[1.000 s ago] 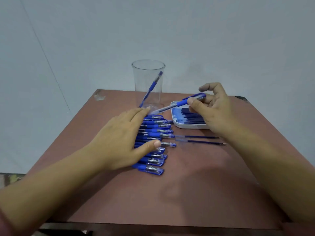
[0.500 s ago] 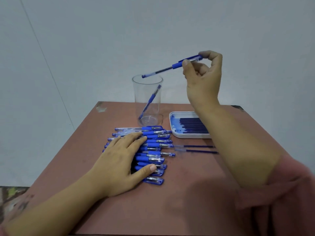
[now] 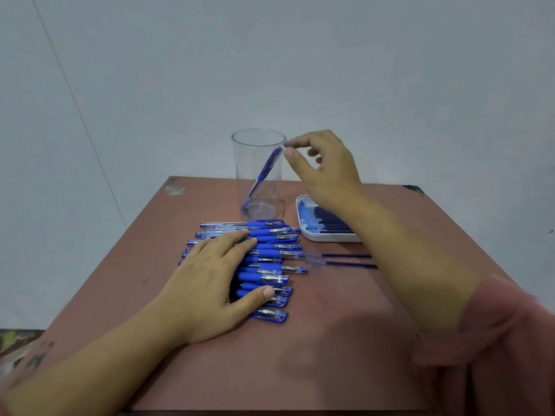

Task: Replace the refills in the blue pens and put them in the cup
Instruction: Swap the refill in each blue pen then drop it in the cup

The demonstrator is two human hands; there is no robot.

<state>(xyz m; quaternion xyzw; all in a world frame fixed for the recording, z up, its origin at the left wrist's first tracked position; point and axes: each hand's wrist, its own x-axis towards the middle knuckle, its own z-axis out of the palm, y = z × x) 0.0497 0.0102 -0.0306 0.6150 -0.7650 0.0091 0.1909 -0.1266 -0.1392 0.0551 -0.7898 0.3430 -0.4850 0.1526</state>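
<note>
A clear plastic cup (image 3: 240,175) stands at the back of the brown table (image 3: 330,355). Blue pens (image 3: 265,169) lean inside it, caps up; I cannot tell if there are one or two. My right hand (image 3: 327,172) hovers beside the cup's rim with thumb and forefinger slightly apart and nothing between them. A row of several blue pens (image 3: 270,253) lies in front of the cup. My left hand (image 3: 210,283) rests flat on that row with straight fingers and hides its left part.
A white tray (image 3: 327,238) of dark blue refills (image 3: 330,220) sits right of the cup, partly behind my right forearm. Two loose refills (image 3: 345,259) lie on the table just below the tray. A grey wall rises behind the table.
My right hand carried a blue pen up over the cup, then came down to the rim and let it go. The left hand settled flat on the pen row.
</note>
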